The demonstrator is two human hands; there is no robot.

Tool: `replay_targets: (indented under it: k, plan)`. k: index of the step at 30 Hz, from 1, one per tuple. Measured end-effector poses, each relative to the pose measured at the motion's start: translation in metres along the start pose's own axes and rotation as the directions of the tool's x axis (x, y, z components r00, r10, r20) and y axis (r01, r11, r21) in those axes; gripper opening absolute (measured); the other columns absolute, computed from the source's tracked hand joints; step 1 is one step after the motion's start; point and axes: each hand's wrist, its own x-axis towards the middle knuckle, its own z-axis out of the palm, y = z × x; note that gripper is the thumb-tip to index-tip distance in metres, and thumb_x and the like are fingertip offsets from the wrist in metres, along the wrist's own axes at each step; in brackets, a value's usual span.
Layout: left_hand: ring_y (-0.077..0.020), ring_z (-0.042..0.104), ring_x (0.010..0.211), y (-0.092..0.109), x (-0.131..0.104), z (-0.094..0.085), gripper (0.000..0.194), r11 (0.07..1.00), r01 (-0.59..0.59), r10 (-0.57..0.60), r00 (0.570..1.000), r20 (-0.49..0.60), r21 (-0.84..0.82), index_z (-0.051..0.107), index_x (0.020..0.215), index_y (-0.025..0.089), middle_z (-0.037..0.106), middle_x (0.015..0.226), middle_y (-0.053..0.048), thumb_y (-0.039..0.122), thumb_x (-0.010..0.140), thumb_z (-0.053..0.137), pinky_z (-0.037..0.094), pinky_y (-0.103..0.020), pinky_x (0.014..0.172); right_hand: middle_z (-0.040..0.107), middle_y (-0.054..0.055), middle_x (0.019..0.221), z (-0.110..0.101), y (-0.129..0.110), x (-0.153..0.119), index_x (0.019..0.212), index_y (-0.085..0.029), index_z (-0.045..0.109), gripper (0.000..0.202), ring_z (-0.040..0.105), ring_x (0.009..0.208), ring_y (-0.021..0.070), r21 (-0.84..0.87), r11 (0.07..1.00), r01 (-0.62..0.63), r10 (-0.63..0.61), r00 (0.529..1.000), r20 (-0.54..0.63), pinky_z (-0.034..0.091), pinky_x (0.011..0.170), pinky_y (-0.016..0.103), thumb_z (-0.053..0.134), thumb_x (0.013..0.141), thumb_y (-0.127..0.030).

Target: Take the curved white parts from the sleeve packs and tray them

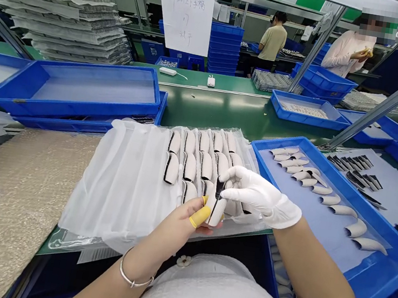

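shell of pale, finely textured material, dark along its slit, tilts between two hands above the near edge of a white ridged sheet. the left hand, yellow covers on its thumb and a finger, is wrapped round the lower body; the white-gloved right hand sets thumb and forefinger nearly together at the dark upper end, though whether they pinch or merely touch it cannot be told. judging by looks, the piece is light and thin-walled, stiff enough to keep its curve yet liable to dent or mark under a hard squeeze, and its rounded sides offer the safest hold, away from the slit. similar shells lie in rows on the sheet just beyond. to the right, a blue tray bears curved pale pieces; bubble wrap covers the bench at left. farther back, two co-workers stand among blue bins.
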Motion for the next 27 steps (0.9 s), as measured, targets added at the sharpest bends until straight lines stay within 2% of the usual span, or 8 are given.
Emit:
replay_targets:
  k: [6, 11, 13, 17, 19, 21, 24, 27]
  plan:
    - [-0.0253, 0.070, 0.097, -0.007, 0.004, -0.004, 0.044, 1.000, 0.018, -0.018, 0.999, 0.031, 0.010, 0.068, 0.112, 0.020, 0.071, 0.115, -0.009, 0.055, 0.085, 0.069, 0.055, -0.036, 0.087, 0.060, -0.001, 0.080, 0.002, 0.002, -0.003, 0.103, -0.019, 0.060, 0.031, 0.055, 0.070, 0.0132, -0.029, 0.999, 0.029, -0.029, 1.000, -0.010, 0.045, 0.065, 0.027, 0.075, 0.086, -0.040]
    - [-0.0239, 0.071, 0.086, -0.012, 0.008, -0.005, 0.043, 1.000, 0.020, -0.020, 0.997, 0.073, -0.002, 0.068, 0.096, 0.018, 0.073, 0.094, -0.007, 0.057, 0.077, 0.075, 0.055, -0.034, 0.079, 0.059, -0.001, 0.074, 0.007, 0.005, -0.003, 0.103, -0.019, 0.058, 0.033, 0.055, 0.060, 0.0126, -0.016, 1.000, -0.001, 0.002, 1.000, 0.017, 0.047, 0.057, 0.026, 0.072, 0.088, -0.045]
    - [-0.0222, 0.069, 0.080, -0.011, 0.010, -0.005, 0.045, 1.000, 0.005, -0.004, 0.998, 0.060, -0.014, 0.067, 0.093, 0.018, 0.071, 0.089, -0.006, 0.058, 0.074, 0.076, 0.054, -0.034, 0.077, 0.063, 0.003, 0.083, 0.010, 0.008, -0.002, 0.109, -0.019, 0.059, 0.036, 0.061, 0.069, 0.0166, -0.107, 0.992, 0.070, -0.074, 0.997, -0.036, 0.053, 0.063, 0.031, 0.070, 0.089, -0.047]
    - [-0.0189, 0.062, 0.071, -0.004, 0.011, -0.004, 0.044, 0.997, -0.072, 0.072, 0.997, 0.001, 0.019, 0.066, 0.082, 0.017, 0.066, 0.078, -0.003, 0.058, 0.070, 0.078, 0.051, -0.032, 0.069, 0.058, 0.016, 0.127, 0.018, 0.009, -0.004, 0.130, -0.020, 0.057, 0.062, 0.058, 0.118, 0.0328, -0.501, 0.787, 0.359, -0.483, 0.865, -0.139, 0.049, 0.102, 0.051, 0.074, 0.083, -0.057]
    - [-0.0185, 0.059, 0.070, -0.002, 0.012, -0.004, 0.041, 0.991, -0.117, 0.119, 0.992, -0.032, 0.069, 0.064, 0.079, 0.018, 0.065, 0.073, -0.002, 0.055, 0.071, 0.078, 0.048, -0.030, 0.067, 0.049, 0.021, 0.142, 0.024, 0.008, -0.005, 0.139, -0.020, 0.052, 0.084, 0.047, 0.133, 0.0401, -0.630, 0.656, 0.416, -0.563, 0.825, -0.042, 0.040, 0.110, 0.058, 0.076, 0.074, -0.069]
    - [-0.0193, 0.059, 0.074, -0.002, 0.012, -0.005, 0.041, 0.986, -0.143, 0.149, 0.987, -0.066, 0.086, 0.065, 0.084, 0.017, 0.066, 0.076, -0.002, 0.055, 0.072, 0.078, 0.046, -0.030, 0.069, 0.043, 0.023, 0.149, 0.031, 0.006, -0.006, 0.143, -0.020, 0.050, 0.093, 0.045, 0.135, 0.0432, -0.691, 0.585, 0.425, -0.548, 0.835, 0.050, 0.041, 0.108, 0.060, 0.075, 0.071, -0.073]
    - [-0.0196, 0.058, 0.078, -0.001, 0.009, -0.005, 0.047, 0.985, -0.162, 0.167, 0.983, -0.080, 0.058, 0.065, 0.090, 0.017, 0.066, 0.081, -0.002, 0.058, 0.071, 0.079, 0.046, -0.030, 0.071, 0.045, 0.022, 0.147, 0.040, 0.004, -0.003, 0.137, -0.019, 0.054, 0.080, 0.056, 0.123, 0.0391, -0.714, 0.579, 0.394, -0.516, 0.855, 0.054, 0.050, 0.098, 0.053, 0.078, 0.074, -0.061]
    - [-0.0170, 0.055, 0.076, -0.001, 0.005, -0.006, 0.048, 0.983, -0.183, 0.180, 0.978, -0.108, -0.021, 0.065, 0.090, 0.018, 0.063, 0.079, -0.001, 0.064, 0.078, 0.072, 0.046, -0.028, 0.071, 0.044, 0.020, 0.148, 0.043, 0.001, 0.000, 0.131, -0.019, 0.056, 0.071, 0.056, 0.124, 0.0374, -0.636, 0.673, 0.378, -0.502, 0.865, -0.017, 0.051, 0.098, 0.049, 0.083, 0.069, -0.044]
